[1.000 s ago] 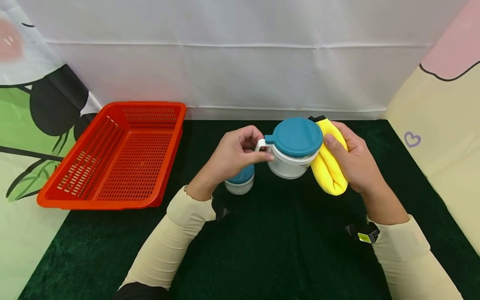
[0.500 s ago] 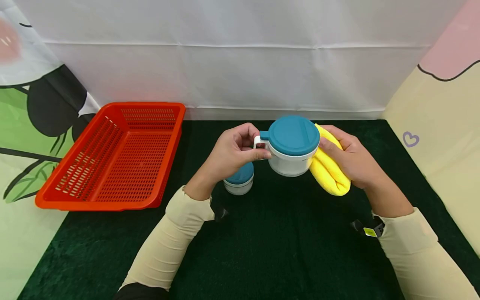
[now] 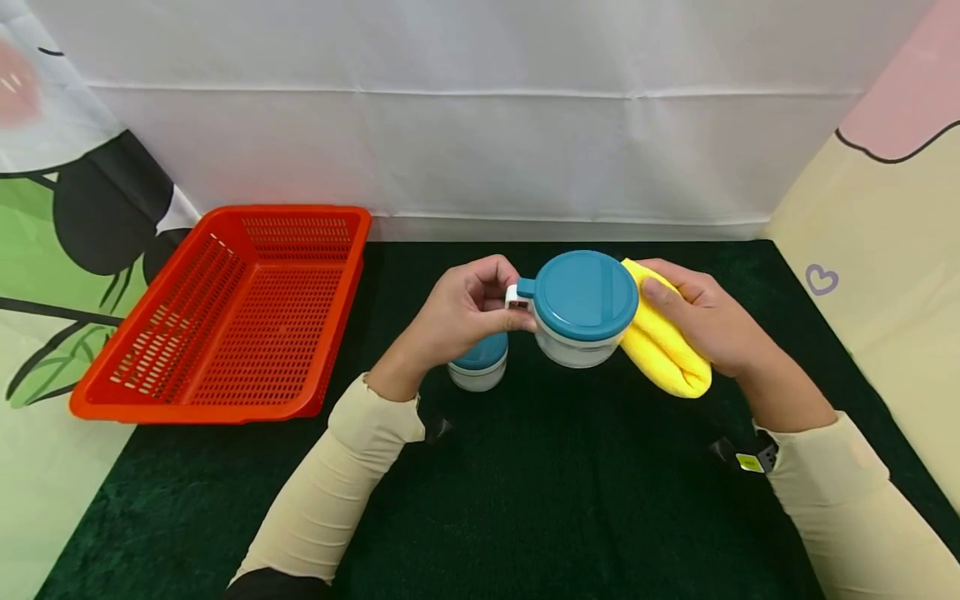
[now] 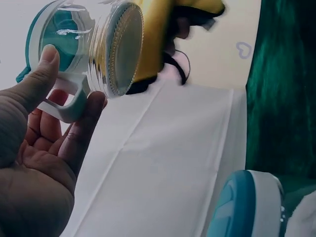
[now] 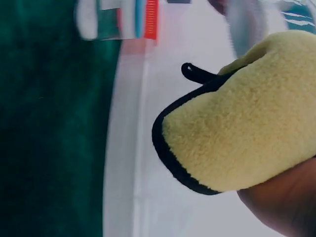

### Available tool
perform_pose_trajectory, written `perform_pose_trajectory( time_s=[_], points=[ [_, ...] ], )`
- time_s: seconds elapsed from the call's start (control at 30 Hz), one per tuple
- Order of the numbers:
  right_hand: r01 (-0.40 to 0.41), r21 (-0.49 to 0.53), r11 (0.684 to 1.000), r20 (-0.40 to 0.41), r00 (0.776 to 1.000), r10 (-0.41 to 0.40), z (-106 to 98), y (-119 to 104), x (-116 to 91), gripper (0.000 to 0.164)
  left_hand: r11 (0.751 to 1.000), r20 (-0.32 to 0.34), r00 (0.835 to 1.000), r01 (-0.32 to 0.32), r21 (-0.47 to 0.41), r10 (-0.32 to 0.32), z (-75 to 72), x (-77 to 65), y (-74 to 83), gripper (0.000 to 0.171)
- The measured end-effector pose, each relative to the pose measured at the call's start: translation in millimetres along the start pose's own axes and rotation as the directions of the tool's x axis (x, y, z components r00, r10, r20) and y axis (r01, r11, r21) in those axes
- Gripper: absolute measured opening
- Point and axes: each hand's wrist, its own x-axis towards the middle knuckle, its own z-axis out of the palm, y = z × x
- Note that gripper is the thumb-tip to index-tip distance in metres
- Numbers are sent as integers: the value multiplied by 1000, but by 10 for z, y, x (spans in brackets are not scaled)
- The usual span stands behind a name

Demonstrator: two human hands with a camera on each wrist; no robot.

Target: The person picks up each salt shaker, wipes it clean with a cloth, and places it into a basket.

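A clear jar with a flat blue lid (image 3: 587, 295) and a white handle (image 4: 72, 101) is held up above the dark green cloth. My left hand (image 3: 468, 310) grips it by that handle, thumb along the jar's side. In my right hand (image 3: 701, 317) is a folded yellow towel (image 3: 663, 346), lying against the jar's right side. The right wrist view shows the towel (image 5: 242, 118) with its black edging and small loop. Behind my left hand, a smaller blue-lidded jar (image 3: 480, 367) stands on the cloth, partly hidden by the hand.
A red perforated plastic basket (image 3: 258, 333) stands at the left on the green cloth (image 3: 570, 500). White sheeting (image 3: 480, 150) rises behind the table, and a printed panel (image 3: 885, 250) borders the right side.
The jar tips so its lid faces me more, shifting slightly down. My right hand moves the towel a little right and down along the jar's side. The basket and smaller jar stay put.
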Motion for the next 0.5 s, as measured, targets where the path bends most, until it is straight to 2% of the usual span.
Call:
perform_pose_trajectory(
  time_s=[0.1, 0.2, 0.33, 0.5],
  points=[
    [23, -28, 999, -34, 999, -24, -27, -46, -9, 32, 1000, 20, 1000, -17, -13, 17, 0, -5, -20, 22],
    [6, -71, 997, -49, 999, -10, -30, -33, -10, 30, 999, 22, 999, -37, -19, 38, 4, -6, -22, 22],
    [-24, -86, 996, -18, 1000, 23, -12, 69, -15, 32, 998, 24, 998, -52, -21, 52, 13, -20, -24, 22],
    [-21, -108, 994, 15, 1000, 23, -34, 112, -13, 34, 998, 46, 997, -55, -8, 55, 34, -39, -59, 23]
  ],
)
